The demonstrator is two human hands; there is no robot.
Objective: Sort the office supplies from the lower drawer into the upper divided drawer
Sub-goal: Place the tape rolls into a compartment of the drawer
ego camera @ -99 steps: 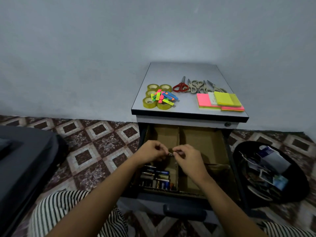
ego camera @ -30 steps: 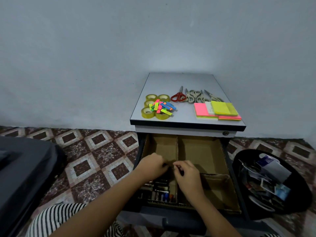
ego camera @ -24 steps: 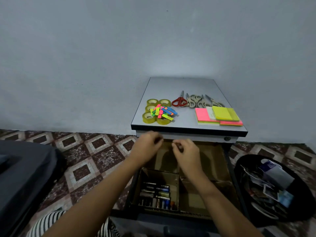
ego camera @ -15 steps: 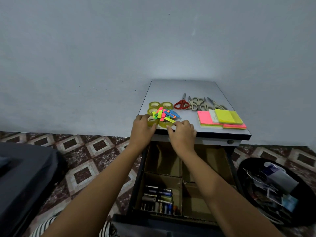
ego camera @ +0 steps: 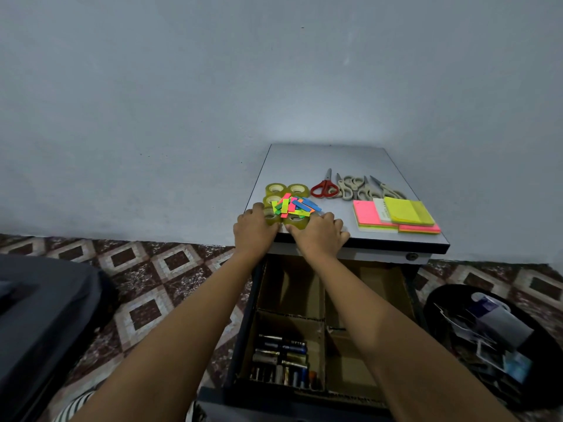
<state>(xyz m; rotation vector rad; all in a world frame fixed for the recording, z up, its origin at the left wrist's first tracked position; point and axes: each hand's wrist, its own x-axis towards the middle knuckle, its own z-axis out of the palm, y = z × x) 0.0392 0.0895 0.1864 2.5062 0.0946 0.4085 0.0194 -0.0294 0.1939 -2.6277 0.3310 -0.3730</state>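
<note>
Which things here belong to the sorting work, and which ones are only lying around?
For the job: tape rolls, coloured flags, scissors, sticky notes, batteries, divided drawer.
Just around: black bin of papers, grey furniture at left.

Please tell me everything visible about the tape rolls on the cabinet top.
At least five yellowish, translucent tape rolls lie flat in a tight cluster at the front left corner of the grey cabinet top. Neon paper strips are heaped on them. The left hand and right hand each curl round a front roll.
</note>
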